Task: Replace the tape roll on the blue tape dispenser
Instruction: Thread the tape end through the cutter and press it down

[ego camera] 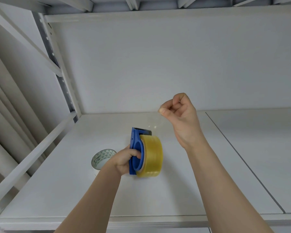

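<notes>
Clearly the new roll is already mounted: the yellowish tape roll [154, 157] sits on the hub of the blue tape dispenser [134, 143], a little below the centre of the frame, and both are held just above the white shelf [175, 190]. The left hand [124, 161] grips the dispenser from its left side, with the fingers curled into the round opening of the blue frame.

The right hand [180, 111] is raised at the middle right, well apart from the dispenser. Its thumb and forefinger are pressed together in a pinch and the other fingers are curled in. Between this pinch and the roll a clear strip [155, 122] is only faintly visible, with two small glints above the dispenser. So I judge that this hand pinches the free end of the tape.

Behind the left hand, lower left of centre, a second roll [102, 157] with green triangles on its core rests on the shelf. It looks like the used one.

I think the step in hand is the threading, where the drawn-out end must be led over the toothed cutter [142, 129] at the top of the dispenser. The next move calls for keeping the strip tight and straight, lowering it onto the teeth, and not letting it fold and stick to itself.
</notes>
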